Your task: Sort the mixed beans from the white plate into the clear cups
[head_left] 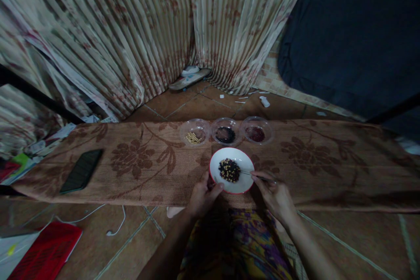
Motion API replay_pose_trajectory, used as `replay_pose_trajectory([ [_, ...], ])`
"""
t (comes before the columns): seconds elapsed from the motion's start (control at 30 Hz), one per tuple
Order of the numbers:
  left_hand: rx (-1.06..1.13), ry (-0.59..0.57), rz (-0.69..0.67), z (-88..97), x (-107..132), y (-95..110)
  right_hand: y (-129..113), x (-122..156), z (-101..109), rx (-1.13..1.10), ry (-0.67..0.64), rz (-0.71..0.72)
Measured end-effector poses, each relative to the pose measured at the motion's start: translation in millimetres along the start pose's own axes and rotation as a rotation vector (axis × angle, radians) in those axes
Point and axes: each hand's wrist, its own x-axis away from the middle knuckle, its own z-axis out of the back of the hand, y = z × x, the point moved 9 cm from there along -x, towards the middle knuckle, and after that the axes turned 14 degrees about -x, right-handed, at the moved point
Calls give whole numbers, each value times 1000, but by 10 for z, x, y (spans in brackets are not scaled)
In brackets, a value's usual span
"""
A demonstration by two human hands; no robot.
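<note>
We gripped the bowl [244, 162] w/ our L hand [204, 194], pinched a thin tool [246, 172] in our R hand [274, 194], tip at mixed beans [229, 170] btwn both, forearms [169, 238] angled inwd.

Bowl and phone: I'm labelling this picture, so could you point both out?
White bowl [245, 162], head view: the bare white inside, to the upper right of the mixed pile.
Phone [82, 170], head view: the middle of its dark upper face.
</note>
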Motion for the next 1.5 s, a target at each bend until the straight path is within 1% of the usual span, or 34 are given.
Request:
replay_pose_trajectory([
  [0.33,14,0,-10,-9,0,-25,33,0,-8,1,-1,2],
  [0.5,23,25,-9,3,0,-3,24,0,-6,17,-2,12],
  [0.63,0,21,21,18,8,40,2,12,32,28,14,13],
  [0.73,-16,11,45,31,13,43,-21,17,71,-6,30,13],
  [0.93,-32,17,9,25,4,15,-58,-7,144,-57,74,-5],
  [1.13,-30,17,10,22,-1,4,-48,-50,183,-81,99,-3],
  [1.23,-21,15,3,23,-1,12,-99,-87,235,-68,130,21],
  [1.33,11,8,5,13,-2,0,-167,-186,318,-56,165,59],
  [1.4,15,14,10,18,-3,-8,-210,-309,424,-55,222,102],
  [1.5,12,17,8,29,-2,14,-256,-562,641,-83,345,176],
])
